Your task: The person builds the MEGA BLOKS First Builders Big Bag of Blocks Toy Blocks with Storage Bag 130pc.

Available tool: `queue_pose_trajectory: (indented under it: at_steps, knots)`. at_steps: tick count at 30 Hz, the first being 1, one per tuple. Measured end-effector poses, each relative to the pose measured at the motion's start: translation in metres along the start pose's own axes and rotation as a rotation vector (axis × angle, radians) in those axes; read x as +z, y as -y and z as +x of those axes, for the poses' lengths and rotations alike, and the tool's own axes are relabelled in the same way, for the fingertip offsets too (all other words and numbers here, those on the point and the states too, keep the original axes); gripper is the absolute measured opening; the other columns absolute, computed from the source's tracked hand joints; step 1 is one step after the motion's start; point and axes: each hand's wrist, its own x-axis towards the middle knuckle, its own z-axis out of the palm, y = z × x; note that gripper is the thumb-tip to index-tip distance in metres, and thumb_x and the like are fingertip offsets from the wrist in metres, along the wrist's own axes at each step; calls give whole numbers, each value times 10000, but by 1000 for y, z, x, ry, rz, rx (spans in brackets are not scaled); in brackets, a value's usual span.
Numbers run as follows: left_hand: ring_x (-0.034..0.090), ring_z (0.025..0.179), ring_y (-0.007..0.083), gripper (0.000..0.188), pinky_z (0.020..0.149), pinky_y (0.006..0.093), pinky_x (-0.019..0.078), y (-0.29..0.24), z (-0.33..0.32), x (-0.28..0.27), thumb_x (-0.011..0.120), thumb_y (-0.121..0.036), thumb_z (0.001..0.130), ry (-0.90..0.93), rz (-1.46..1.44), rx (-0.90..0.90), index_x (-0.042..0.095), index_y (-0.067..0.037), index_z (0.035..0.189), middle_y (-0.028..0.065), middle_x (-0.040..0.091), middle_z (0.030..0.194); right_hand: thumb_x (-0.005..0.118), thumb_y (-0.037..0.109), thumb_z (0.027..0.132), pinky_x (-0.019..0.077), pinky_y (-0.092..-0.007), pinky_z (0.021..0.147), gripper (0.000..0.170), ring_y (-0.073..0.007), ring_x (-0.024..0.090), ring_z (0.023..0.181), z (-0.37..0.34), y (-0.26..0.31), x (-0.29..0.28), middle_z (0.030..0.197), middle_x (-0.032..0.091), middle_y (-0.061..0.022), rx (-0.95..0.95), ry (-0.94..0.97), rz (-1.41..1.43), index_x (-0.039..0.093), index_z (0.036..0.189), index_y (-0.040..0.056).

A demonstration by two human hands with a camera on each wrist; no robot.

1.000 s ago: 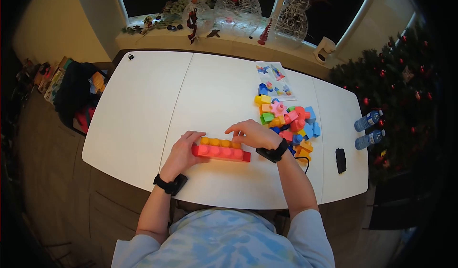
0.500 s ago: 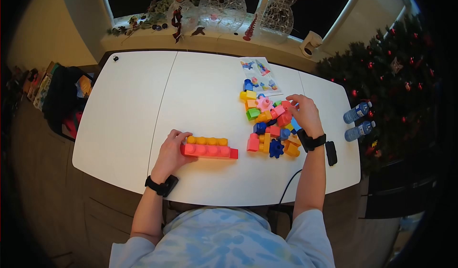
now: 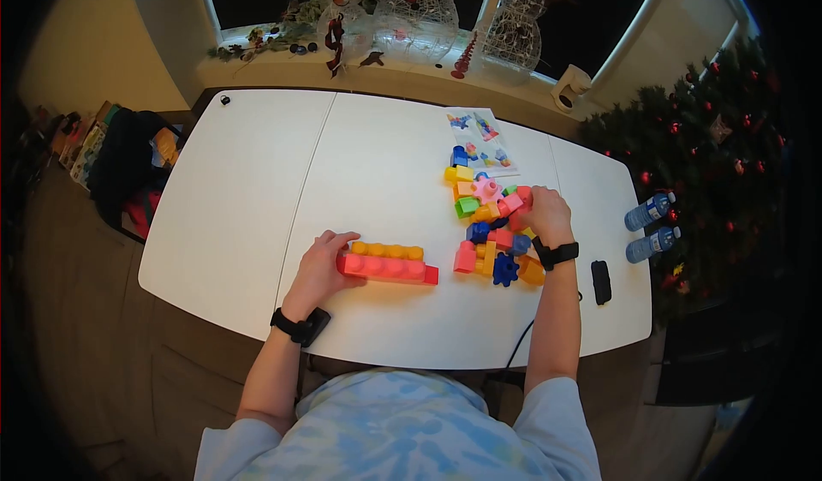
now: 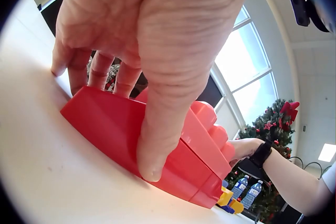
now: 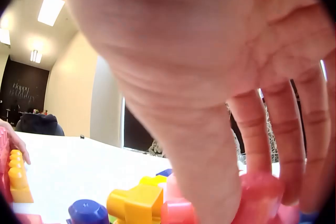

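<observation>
My left hand [image 3: 321, 271] grips the left end of a built block bar. In the left wrist view the thumb presses its red base [image 4: 113, 124], with the fingers on the far side. Pink blocks [image 3: 385, 267] with round studs sit on that base, and a yellow-orange row [image 3: 390, 250] runs along the far side. My right hand [image 3: 548, 214] reaches into the right side of a loose block pile. Thumb and fingers pinch a red block [image 5: 261, 195] there, partly hidden by the hand in the head view. A blue gear-shaped block [image 3: 505, 269] lies nearby.
Behind the pile lies a picture sheet [image 3: 492, 154]. Two water bottles [image 3: 651, 245] and a black case [image 3: 601, 283] are at the table's right. A black cable [image 3: 520, 344] runs over the front edge. Snowman figures [image 3: 419, 18] stand on the windowsill.
My right hand has left the block bar, moved right to the pile, and lowered onto a red block. The left hand stays on the bar.
</observation>
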Motion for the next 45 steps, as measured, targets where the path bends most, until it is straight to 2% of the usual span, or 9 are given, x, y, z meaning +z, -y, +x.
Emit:
queue_pose_trajectory:
  at_steps: [5, 10, 12, 17, 26, 32, 39, 42, 45]
  knots:
    - [620, 1014, 287, 741, 919, 405, 548, -1, 1, 0, 940, -145, 598, 18, 43, -1, 681, -157, 1292, 61, 630, 1057, 805, 120, 755, 600, -433, 784, 246, -373, 733, 886, -10, -3, -10, 922, 742, -179, 42, -101, 23, 722, 969, 32]
    - [606, 1009, 286, 746, 924, 401, 541, 0, 1, -1, 944, -157, 597, 30, 77, 7, 683, -166, 1296, 57, 623, 1052, 761, 39, 824, 591, -350, 768, 244, -297, 723, 839, -36, 76, -48, 965, 717, -149, -475, -87, 712, 710, 1059, -5]
    - [606, 1012, 293, 739, 917, 405, 541, 1, 1, 0, 946, -162, 597, 36, 62, -4, 684, -169, 1288, 57, 616, 1054, 737, 23, 837, 585, -350, 776, 215, -290, 714, 889, -40, 120, -44, 976, 694, -132, -641, 129, 800, 708, 1049, 3]
    - [605, 1016, 304, 732, 908, 417, 541, 8, 1, 4, 951, -199, 596, 22, 78, 0, 681, -154, 1275, 60, 612, 1063, 718, 44, 801, 563, -421, 801, 199, -355, 691, 906, -40, 192, -9, 968, 702, -173, -929, 184, 633, 669, 988, -8]
    - [605, 1027, 309, 727, 921, 422, 540, -1, 1, 1, 954, -223, 595, 30, 105, -38, 676, -120, 1259, 61, 617, 1081, 707, 62, 778, 562, -439, 780, 173, -385, 693, 867, -35, 215, 3, 873, 711, -217, -911, 364, 500, 736, 922, -30]
    - [604, 1027, 315, 715, 912, 426, 544, 0, 2, 2, 958, -220, 591, 17, 116, -39, 673, -112, 1237, 71, 618, 1086, 700, 19, 770, 581, -446, 721, 96, -411, 705, 784, -39, 218, 4, 813, 705, -258, -914, 321, 593, 747, 832, -36]
    - [602, 1028, 332, 739, 905, 437, 546, 2, 2, 4, 962, -213, 584, 25, 143, -41, 647, -99, 1244, 80, 616, 1100, 724, 62, 731, 561, -445, 732, 162, -416, 686, 813, -40, 226, 9, 838, 694, -268, -872, 400, 525, 756, 857, -35]
    - [609, 1052, 333, 751, 912, 433, 548, 0, 4, 4, 962, -197, 576, 35, 169, -59, 644, -99, 1250, 79, 620, 1118, 714, 36, 778, 580, -443, 731, 136, -411, 711, 817, -38, 218, 6, 850, 711, -275, -889, 377, 562, 760, 879, -43]
    - [622, 1070, 323, 779, 929, 425, 548, -2, 2, 0, 962, -181, 569, -5, 42, -22, 641, -108, 1275, 78, 628, 1135, 726, 156, 927, 573, -388, 775, 270, -311, 710, 840, -14, 190, 20, 1053, 753, -159, -982, 277, 689, 745, 1171, 41]
